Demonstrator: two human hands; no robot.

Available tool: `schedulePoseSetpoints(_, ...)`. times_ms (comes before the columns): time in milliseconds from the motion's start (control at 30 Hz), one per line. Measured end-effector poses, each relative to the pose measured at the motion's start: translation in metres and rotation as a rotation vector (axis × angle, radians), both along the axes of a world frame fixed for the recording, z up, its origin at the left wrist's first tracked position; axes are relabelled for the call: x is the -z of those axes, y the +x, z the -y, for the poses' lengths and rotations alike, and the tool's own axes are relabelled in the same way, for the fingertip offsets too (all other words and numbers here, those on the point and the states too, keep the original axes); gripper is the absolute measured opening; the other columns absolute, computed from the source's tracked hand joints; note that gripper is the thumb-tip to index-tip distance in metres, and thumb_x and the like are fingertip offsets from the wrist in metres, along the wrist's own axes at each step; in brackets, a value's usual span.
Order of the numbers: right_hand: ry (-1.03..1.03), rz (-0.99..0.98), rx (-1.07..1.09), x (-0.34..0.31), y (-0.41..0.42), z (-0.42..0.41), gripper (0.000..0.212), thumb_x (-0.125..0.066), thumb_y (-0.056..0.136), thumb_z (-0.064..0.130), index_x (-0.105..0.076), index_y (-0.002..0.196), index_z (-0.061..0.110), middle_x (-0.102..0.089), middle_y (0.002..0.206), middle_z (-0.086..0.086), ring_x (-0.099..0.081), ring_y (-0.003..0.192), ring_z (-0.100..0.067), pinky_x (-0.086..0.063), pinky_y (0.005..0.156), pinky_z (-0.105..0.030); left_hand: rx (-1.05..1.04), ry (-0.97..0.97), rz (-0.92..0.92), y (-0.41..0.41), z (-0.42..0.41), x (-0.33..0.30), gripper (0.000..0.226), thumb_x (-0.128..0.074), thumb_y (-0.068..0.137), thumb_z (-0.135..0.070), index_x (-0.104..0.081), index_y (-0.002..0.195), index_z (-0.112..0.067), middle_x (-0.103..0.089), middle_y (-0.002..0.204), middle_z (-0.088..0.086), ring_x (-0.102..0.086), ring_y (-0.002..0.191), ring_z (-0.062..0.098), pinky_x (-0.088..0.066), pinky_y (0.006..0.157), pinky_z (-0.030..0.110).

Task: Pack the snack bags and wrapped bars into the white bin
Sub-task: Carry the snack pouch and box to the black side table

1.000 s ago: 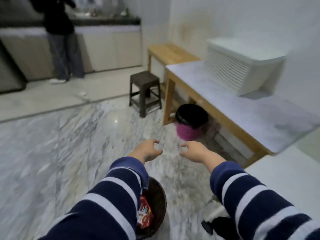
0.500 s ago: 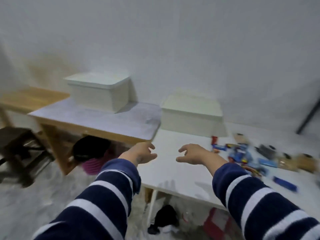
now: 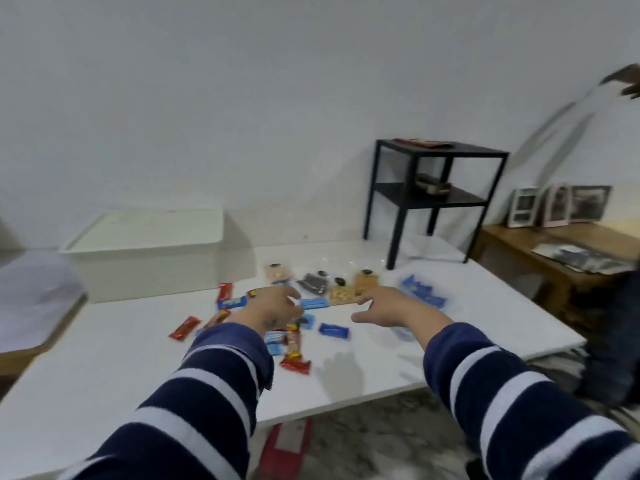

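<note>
The view had swung right from the lidded white bin to wrapped bars and snack bags scattered on the desk; left hand and right hand hovered above, each grip apart, empty.

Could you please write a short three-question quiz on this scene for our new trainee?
1. True or false: the white bin has its lid on.
2. The black shelf stands on: A the floor, B the white table, C the bin.
3. Fill in: neither the left hand nor the right hand holds a ____.

Key: 1 true; 2 B; 3 snack (the bars and bags all lie on the table).
</note>
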State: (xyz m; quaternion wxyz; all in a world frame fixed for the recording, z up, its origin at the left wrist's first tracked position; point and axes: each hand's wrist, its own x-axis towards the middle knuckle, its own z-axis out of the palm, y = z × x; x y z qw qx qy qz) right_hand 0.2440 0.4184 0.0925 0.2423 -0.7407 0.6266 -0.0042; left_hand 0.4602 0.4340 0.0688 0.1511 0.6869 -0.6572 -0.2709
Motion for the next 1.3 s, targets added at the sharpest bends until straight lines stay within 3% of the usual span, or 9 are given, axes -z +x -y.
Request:
schedulePoseSetpoints(233,-0.016,-0.028,0.138,-0.012,-0.122,0.044,0.057,-0.061,0.088,0.041,-0.047,0.139,0.020,-0.047,0.142,-0.003,-0.047,0.128,-0.021,-0.037,0.100,-0.025,0.119,-0.018,-0.041,-0.123,0.070,-0.015,0.040,-0.058,0.090,-0.033,-0.056,0.127,-0.019,-0.060,0.125,0.002,-0.057,0.109,0.019,-0.043,0.091,0.024)
schedulePoseSetpoints(467,-0.052,0.028,0.252,-0.016,-0.198,0.116,0.055,-0.064,0.086,0.044,-0.051,0.135,0.021,-0.050,0.139,-0.003,-0.049,0.125,-0.021,-0.039,0.102,-0.028,0.211,-0.120,-0.011,-0.193,0.170,-0.048,0.041,-0.058,0.092,-0.033,-0.054,0.130,-0.019,-0.058,0.129,0.004,-0.056,0.111,0.018,-0.041,0.087,0.023)
schedulePoseSetpoints(700,-0.115,0.032,0.327,-0.028,-0.244,0.212,0.051,-0.062,0.087,0.044,-0.052,0.132,0.023,-0.048,0.140,-0.001,-0.047,0.127,-0.019,-0.039,0.106,-0.031,0.264,-0.396,-0.038,-0.236,0.296,-0.116,0.036,-0.054,0.093,-0.034,-0.057,0.128,-0.022,-0.057,0.132,0.001,-0.054,0.120,0.019,-0.042,0.102,0.031)
schedulePoseSetpoints(900,-0.167,0.087,0.356,-0.038,-0.275,0.289,0.049,-0.061,0.089,0.042,-0.051,0.133,0.025,-0.050,0.139,-0.002,-0.051,0.124,-0.020,-0.043,0.102,-0.030,0.305,-0.655,-0.016,-0.277,0.381,-0.167,0.029,-0.052,0.094,-0.029,-0.061,0.121,-0.023,-0.057,0.130,-0.002,-0.052,0.120,0.017,-0.038,0.096,0.027)
schedulePoseSetpoints(1133,-0.298,0.096,0.299,-0.043,-0.307,0.381,0.051,-0.055,0.092,0.042,-0.044,0.139,0.027,-0.045,0.145,-0.002,-0.048,0.128,-0.022,-0.041,0.104,-0.031,0.266,-0.674,0.020,-0.315,0.460,-0.181,0.034,-0.053,0.094,-0.029,-0.056,0.128,-0.027,-0.050,0.138,0.000,-0.046,0.128,0.019,-0.035,0.101,0.031)
schedulePoseSetpoints(1300,-0.418,0.113,0.216,-0.046,-0.325,0.466,0.060,-0.055,0.090,0.046,-0.035,0.144,0.028,-0.032,0.149,-0.006,-0.033,0.134,-0.031,-0.036,0.108,-0.044,0.191,-0.622,0.106,-0.344,0.519,-0.192,0.038,-0.054,0.093,-0.032,-0.054,0.130,-0.028,-0.050,0.138,0.005,-0.046,0.126,0.024,-0.035,0.100,0.032)
